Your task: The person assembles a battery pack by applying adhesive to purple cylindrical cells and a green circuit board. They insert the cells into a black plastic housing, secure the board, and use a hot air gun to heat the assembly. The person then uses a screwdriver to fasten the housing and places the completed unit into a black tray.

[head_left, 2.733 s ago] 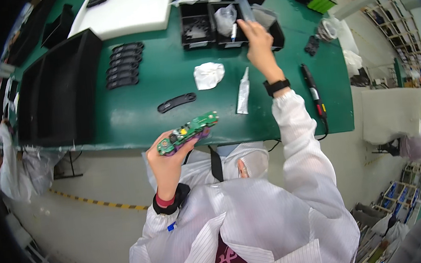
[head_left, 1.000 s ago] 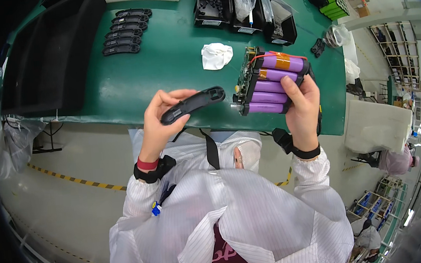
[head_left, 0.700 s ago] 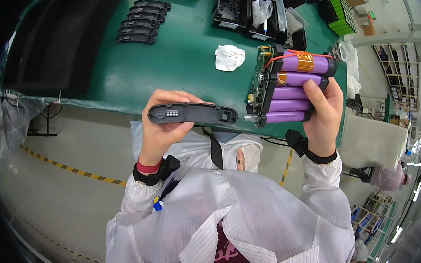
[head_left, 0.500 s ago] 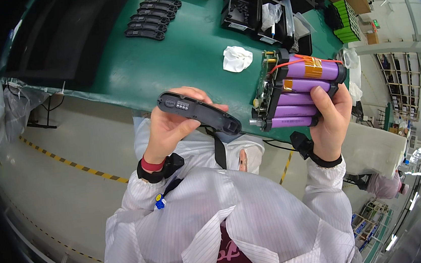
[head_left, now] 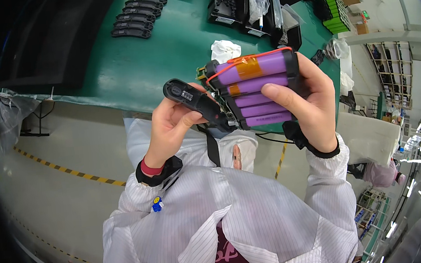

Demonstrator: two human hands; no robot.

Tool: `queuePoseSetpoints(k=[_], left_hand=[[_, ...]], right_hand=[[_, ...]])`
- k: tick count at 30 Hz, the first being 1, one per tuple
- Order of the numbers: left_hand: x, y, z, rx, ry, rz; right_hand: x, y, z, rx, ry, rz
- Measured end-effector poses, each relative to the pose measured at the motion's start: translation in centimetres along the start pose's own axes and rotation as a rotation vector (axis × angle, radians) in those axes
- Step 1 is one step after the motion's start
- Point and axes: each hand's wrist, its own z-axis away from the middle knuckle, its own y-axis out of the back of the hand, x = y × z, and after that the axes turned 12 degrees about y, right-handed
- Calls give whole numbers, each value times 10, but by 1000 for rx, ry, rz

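Note:
My left hand [head_left: 172, 127] grips a black curved plastic end cap [head_left: 195, 102], thumb on its face and fingers behind it. My right hand [head_left: 312, 104] is wrapped round a battery pack [head_left: 261, 83] of purple cylindrical cells in black holders. An orange tape strip [head_left: 248, 68] and a red wire [head_left: 244, 58] lie across its top cell. A green circuit board [head_left: 224, 102] runs along the pack's left side, partly hidden by the cap. The cap's lower end meets the pack's lower left corner; whether they are joined I cannot tell.
On the green table [head_left: 99, 81] lie several similar black caps [head_left: 133, 18] in a row. Beyond the pack are a crumpled white cloth [head_left: 225, 50] and black bins [head_left: 228, 3] with small parts and plastic bags. Green battery packs [head_left: 335, 13] stand at the far right.
My right hand has brought the battery pack left, up against the end cap. The cap has tilted more steeply in my left hand. The whole view has shifted slightly.

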Motion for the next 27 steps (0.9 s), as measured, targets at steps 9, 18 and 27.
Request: queuePoseSetpoints(k=[9,18,27], left_hand=[[-7,-2,6,78,-113,-177],[0,-11,5,155,-108,-249],[7,-16,2,171,-276,-485]], right_hand=[[-10,-8,-1,-182,66,247],[-18,-17,6,-221,232,489],[-10,-21,10,-263,262,486]])
